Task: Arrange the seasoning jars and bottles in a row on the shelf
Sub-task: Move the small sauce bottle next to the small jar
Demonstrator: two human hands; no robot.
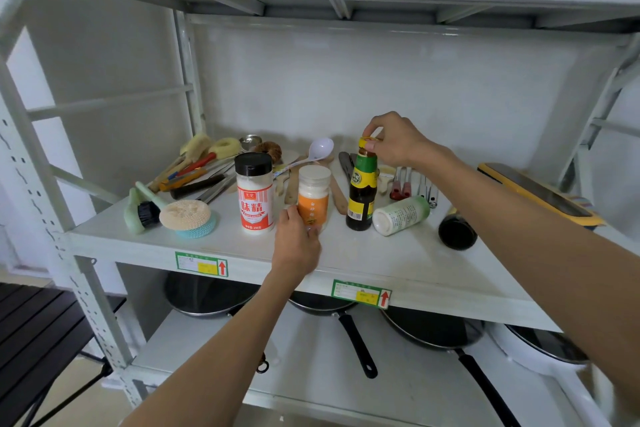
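Orange-label jar [313,198] upright, left hand [296,243] fingers [313,230] gripping its base

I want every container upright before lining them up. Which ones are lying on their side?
Two: the white bottle with the green end, beside the upright sauce bottle, and the dark jar farther right.

The left hand [296,243] reaches forward and up from below, forearm bare, its fingers curled around something low in front of it. The right hand [393,140] stretches farther and higher, wrist bent downward, thumb and fingertips [370,146] pinched together. Both arms are extended.
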